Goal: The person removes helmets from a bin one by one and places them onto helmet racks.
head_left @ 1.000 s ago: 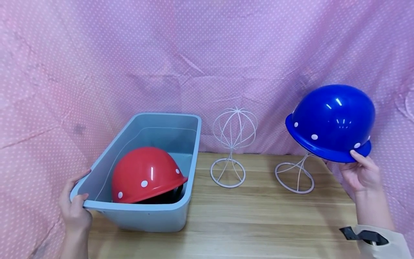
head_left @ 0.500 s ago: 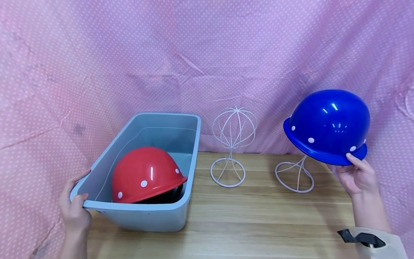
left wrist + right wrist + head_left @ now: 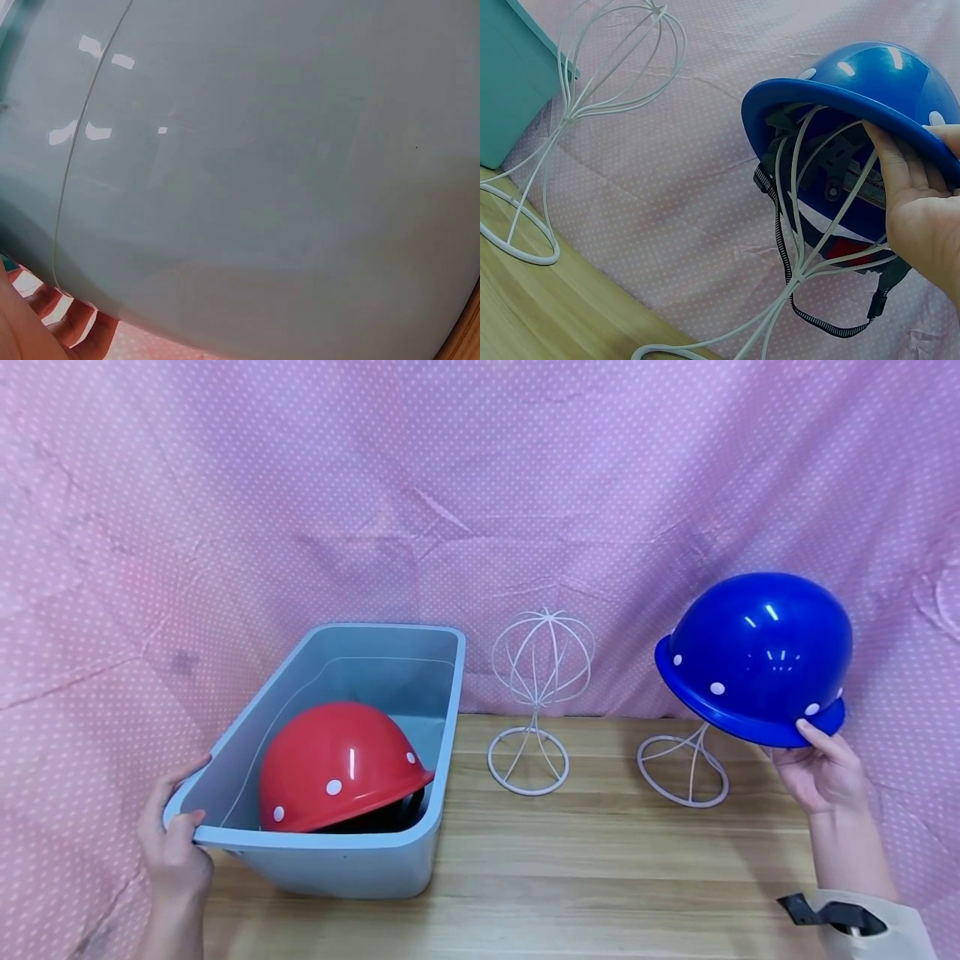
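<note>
My right hand (image 3: 825,772) pinches the brim of a blue hard hat (image 3: 765,652), thumb outside and fingers under the rim. The hat is tilted over a white wire stand (image 3: 686,768); in the right wrist view the stand's wires (image 3: 799,187) reach up inside the shell, and a black chin strap (image 3: 784,240) hangs down beside them. At the left, my left hand (image 3: 176,843) grips the near left corner of a grey plastic bin (image 3: 345,860). A red hard hat (image 3: 337,760) lies tilted inside that bin. The left wrist view shows mostly the bin's outer wall (image 3: 262,165).
A second white wire stand (image 3: 532,702), with nothing on it, stands between the bin and the blue hat. All rest on a wooden table (image 3: 570,877). A pink dotted cloth (image 3: 480,485) hangs behind and at both sides.
The blue hard hat and my right hand have moved down and slightly left, lowering over the right wire stand. My left hand, the bin and the red hard hat hold still.
</note>
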A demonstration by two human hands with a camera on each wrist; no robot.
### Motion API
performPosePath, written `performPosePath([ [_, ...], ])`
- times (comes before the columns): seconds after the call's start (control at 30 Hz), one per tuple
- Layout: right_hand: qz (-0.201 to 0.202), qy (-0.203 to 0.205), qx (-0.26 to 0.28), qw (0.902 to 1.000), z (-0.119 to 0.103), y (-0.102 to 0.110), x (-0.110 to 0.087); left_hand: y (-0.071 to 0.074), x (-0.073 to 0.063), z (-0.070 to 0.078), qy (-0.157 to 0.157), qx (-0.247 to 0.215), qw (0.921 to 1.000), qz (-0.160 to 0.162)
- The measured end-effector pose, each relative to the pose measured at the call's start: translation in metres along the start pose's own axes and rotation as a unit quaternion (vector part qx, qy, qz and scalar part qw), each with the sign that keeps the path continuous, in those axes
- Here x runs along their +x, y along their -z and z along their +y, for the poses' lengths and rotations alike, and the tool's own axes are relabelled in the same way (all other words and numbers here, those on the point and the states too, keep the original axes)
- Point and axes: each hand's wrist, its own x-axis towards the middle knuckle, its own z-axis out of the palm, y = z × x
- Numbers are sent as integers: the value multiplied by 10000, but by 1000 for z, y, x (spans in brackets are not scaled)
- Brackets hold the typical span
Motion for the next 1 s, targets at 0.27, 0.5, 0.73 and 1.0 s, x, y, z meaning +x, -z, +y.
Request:
performPosePath([
  [0.27, 65, 31, 28, 10000, 1, 2, -3, -1, 0, 2, 19, -111, 9999, 20],
  [0.5, 51, 66, -70, 9999, 2, 3, -4, -1, 0, 0, 78, -188, 9998, 45],
  [0.73, 93, 103, -154, 9998, 3, 4, -5, -1, 0, 0, 22, -256, 9997, 7],
  [1.0, 115, 89, -253, 9996, 3, 7, -7, -1, 1, -2, 25, -91, 9999, 60],
])
